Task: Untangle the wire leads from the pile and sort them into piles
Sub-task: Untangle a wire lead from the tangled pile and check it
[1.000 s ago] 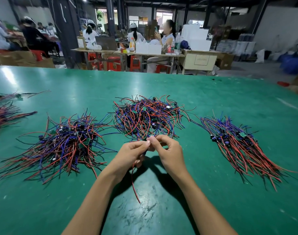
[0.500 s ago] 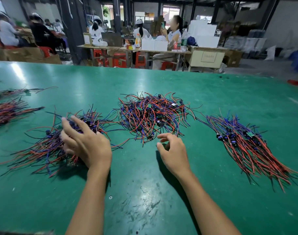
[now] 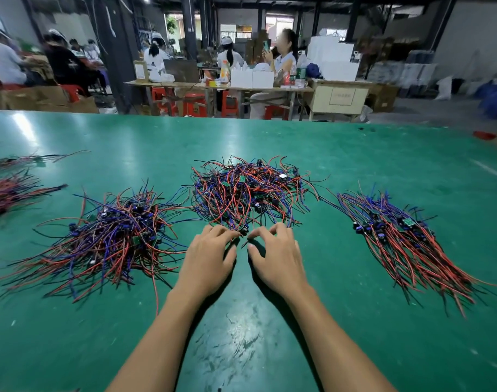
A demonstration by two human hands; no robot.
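The green counter [image 3: 354,154] fills most of the frame. Its far edge runs across the upper part of the picture, with lots of bare green between that edge and the wires. There is also a wide bare patch at the bottom middle, around the two arms.

The tangled pile [image 3: 247,193] of red and blue wires sits in the middle. It is round and messy, and its wires point every way. The left pile [image 3: 108,236] lies in the lower left. Its wires mostly run from the upper right down to the lower left. The right pile [image 3: 405,239] is neat and long. It runs from the upper left down to the lower right, with red ends fanning out at the bottom. More wires [image 3: 9,190] lie at the far left edge of the frame.

Both hands rest at the near edge of the tangled pile. The left hand [image 3: 207,258] has curled fingers, and its fingertips touch the wires. The right hand [image 3: 275,256] has bent fingers too, with thumb and pointer finger close together by a thin wire end. I cannot tell if either one has a wire pinched.
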